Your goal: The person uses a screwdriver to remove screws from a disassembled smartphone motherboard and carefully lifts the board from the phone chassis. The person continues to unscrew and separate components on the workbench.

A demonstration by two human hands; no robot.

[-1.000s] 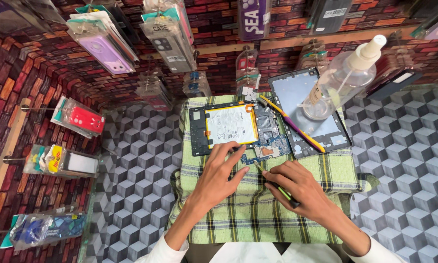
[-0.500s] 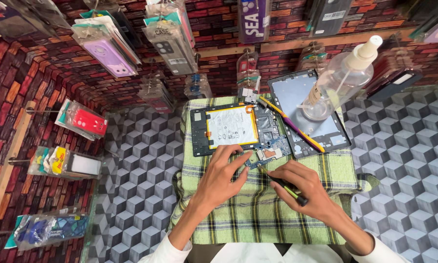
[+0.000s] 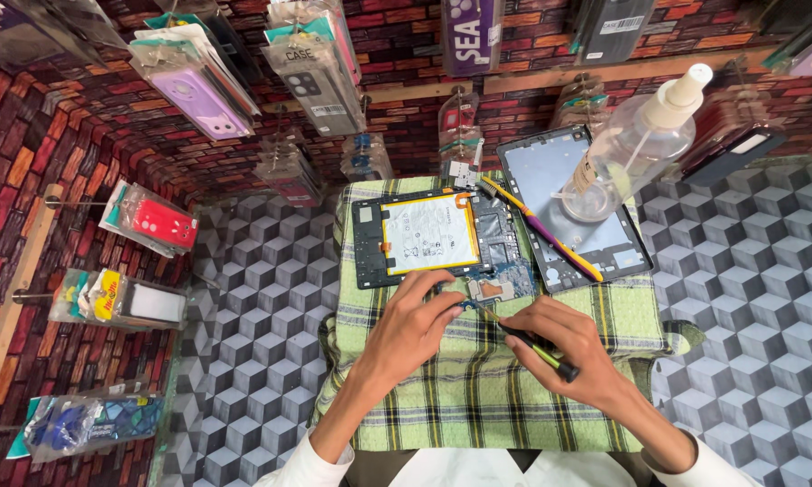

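Observation:
An opened tablet (image 3: 438,239) lies on a green plaid cloth (image 3: 478,397), its white battery and blue circuit board showing. My left hand (image 3: 410,329) rests on the cloth with its fingertips pressing the tablet's near edge by the circuit board. My right hand (image 3: 564,347) grips a thin black and green tool (image 3: 532,344), whose tip points at the board's lower right corner. The tablet's grey back cover (image 3: 573,212) lies to the right, with a yellow and purple pen-like tool (image 3: 541,230) across it.
A clear spray bottle (image 3: 636,144) stands on the back cover. Packaged phone cases (image 3: 198,86) hang on the brick-patterned wall at the back and left. The cloth lies on a surface with a grey cube pattern (image 3: 253,298).
My right hand has shifted slightly, bringing the tool's tip toward the board. My left hand stays on the tablet's near edge.

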